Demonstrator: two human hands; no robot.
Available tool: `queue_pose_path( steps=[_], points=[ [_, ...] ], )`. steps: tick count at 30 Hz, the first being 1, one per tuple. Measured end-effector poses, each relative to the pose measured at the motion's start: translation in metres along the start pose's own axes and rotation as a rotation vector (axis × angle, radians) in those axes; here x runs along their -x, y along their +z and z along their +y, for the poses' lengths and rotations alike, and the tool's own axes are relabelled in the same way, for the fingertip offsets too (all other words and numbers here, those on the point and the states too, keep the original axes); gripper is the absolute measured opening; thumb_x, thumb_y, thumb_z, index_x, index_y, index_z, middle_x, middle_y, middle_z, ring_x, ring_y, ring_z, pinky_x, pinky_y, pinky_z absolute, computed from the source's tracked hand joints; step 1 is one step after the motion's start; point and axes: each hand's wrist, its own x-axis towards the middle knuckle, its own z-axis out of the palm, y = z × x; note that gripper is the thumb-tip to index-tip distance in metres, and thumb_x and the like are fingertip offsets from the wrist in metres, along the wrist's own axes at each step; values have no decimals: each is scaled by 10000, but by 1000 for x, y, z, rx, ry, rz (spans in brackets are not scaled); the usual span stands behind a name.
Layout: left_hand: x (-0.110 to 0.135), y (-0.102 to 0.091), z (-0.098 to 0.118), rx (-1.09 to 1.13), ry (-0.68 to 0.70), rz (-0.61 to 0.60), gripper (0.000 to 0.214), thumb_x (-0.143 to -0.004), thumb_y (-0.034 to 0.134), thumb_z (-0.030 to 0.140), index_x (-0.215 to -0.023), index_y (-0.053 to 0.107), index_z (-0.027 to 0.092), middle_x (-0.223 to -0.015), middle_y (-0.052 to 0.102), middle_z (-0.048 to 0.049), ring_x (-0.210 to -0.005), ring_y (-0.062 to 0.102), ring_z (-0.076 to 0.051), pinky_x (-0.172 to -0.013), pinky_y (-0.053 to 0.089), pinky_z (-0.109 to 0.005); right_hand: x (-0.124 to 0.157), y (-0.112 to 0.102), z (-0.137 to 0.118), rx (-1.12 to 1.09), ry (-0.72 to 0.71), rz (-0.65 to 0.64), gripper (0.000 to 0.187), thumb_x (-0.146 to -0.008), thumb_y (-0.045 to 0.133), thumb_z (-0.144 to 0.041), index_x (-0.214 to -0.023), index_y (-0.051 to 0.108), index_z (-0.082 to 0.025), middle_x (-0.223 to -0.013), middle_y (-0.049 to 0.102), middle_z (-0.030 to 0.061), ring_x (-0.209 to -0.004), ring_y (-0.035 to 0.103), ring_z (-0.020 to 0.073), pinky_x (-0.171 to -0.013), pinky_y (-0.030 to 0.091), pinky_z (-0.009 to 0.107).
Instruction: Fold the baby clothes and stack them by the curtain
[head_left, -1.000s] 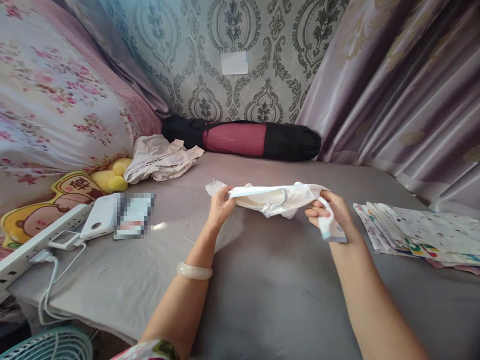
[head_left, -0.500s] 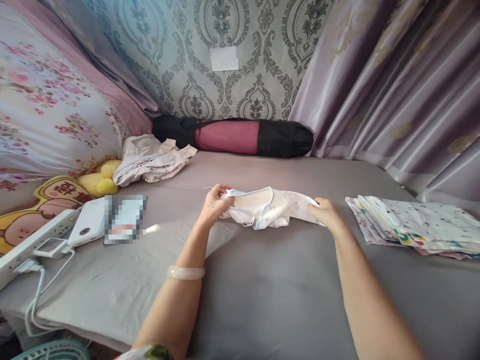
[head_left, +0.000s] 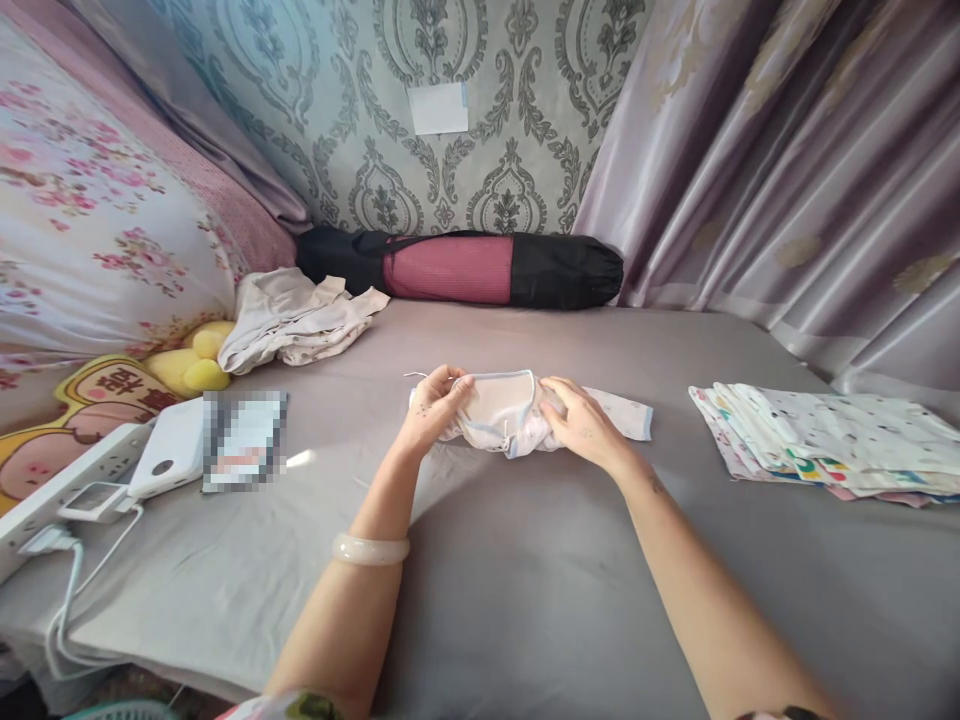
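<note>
A small white baby shirt with pale blue trim lies bunched on the grey sheet in front of me. Its neck opening faces me, and one sleeve stretches out to the right with a blue cuff. My left hand is closed on the left side of the neckline, thumb on top; a thin white tie sticks out beyond it. At the right side of the neckline, my right hand pinches the fabric between thumb and fingers. Part of the shirt is hidden under both hands.
A stack of folded printed clothes lies right. Crumpled light clothes sit back left, near a yellow plush toy. Left are a power strip, a white power bank and cables. A rolled mat bag lies along the wall.
My right hand has let go of the sleeve end and moved left to the neckline. The sleeve now lies on the sheet. My left hand stays on the neckline.
</note>
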Motion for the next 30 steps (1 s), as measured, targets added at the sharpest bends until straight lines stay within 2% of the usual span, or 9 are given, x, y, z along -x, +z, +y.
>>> queue_pose_path(
  steps=[3, 7, 9, 13, 19, 23, 26, 30],
  points=[
    [3, 6, 6, 152, -61, -23, 328, -768, 692, 496, -827, 535, 213, -609, 482, 72, -478, 423, -62, -450, 314, -172, 3, 6, -3, -8, 15, -111, 502, -890, 530, -398, -1366, 471, -251, -1409, 505, 92, -1294, 476, 268, -1072, 387, 437],
    [7, 11, 12, 329, -127, -117, 338, -738, 730, 461, -808, 524, 202, -640, 485, 59, -528, 458, -72, -486, 365, -176, 3, 1, -4, -73, 10, -118, 665, -843, 604, -450, -1435, 391, -237, -1447, 465, 110, -1332, 436, 276, -1103, 357, 443],
    [8, 13, 14, 357, -131, -150, 338, -730, 737, 448, -796, 524, 194, -648, 488, 52, -540, 457, -74, -499, 371, -180, 2, -7, -8, -138, 15, -94, 632, -866, 571, -429, -1438, 394, -228, -1461, 457, 105, -1346, 422, 264, -1120, 337, 431],
    [12, 14, 20, 322, -124, -181, 337, -726, 724, 458, -770, 523, 191, -634, 463, 47, -532, 428, -77, -500, 346, -194, -1, -19, -17, -254, 74, -14, 459, -955, 382, -354, -1391, 470, -239, -1451, 486, 61, -1342, 430, 225, -1121, 333, 409],
    [13, 16, 23, 270, -132, -181, 356, -703, 715, 483, -760, 513, 196, -630, 456, 43, -533, 425, -86, -509, 349, -212, -3, -22, -16, -264, -26, 23, 353, -962, 405, -367, -1214, 625, -255, -1190, 664, 45, -1123, 586, 204, -998, 429, 360],
    [8, 14, 15, 316, -136, -114, 327, -719, 722, 447, -758, 523, 191, -633, 463, 49, -548, 439, -79, -518, 356, -200, -2, -32, -16, -249, -69, 31, 308, -942, 452, -377, -1015, 702, -213, -966, 681, 50, -928, 612, 192, -879, 456, 316],
    [4, 11, 7, 281, -184, -60, 347, -684, 767, 435, -760, 544, 180, -644, 496, 48, -557, 454, -73, -513, 352, -189, 1, -47, -23, -356, -7, -23, 306, -927, 484, -403, -982, 710, -204, -905, 677, 33, -862, 608, 177, -800, 459, 281],
    [3, 10, 0, 180, -267, -143, 433, -639, 793, 517, -771, 588, 160, -659, 564, 19, -571, 507, -95, -524, 384, -211, 5, -63, -32, -542, 140, -60, 339, -843, 595, -488, -948, 725, -194, -810, 680, 19, -745, 598, 159, -671, 454, 248]
  ],
)
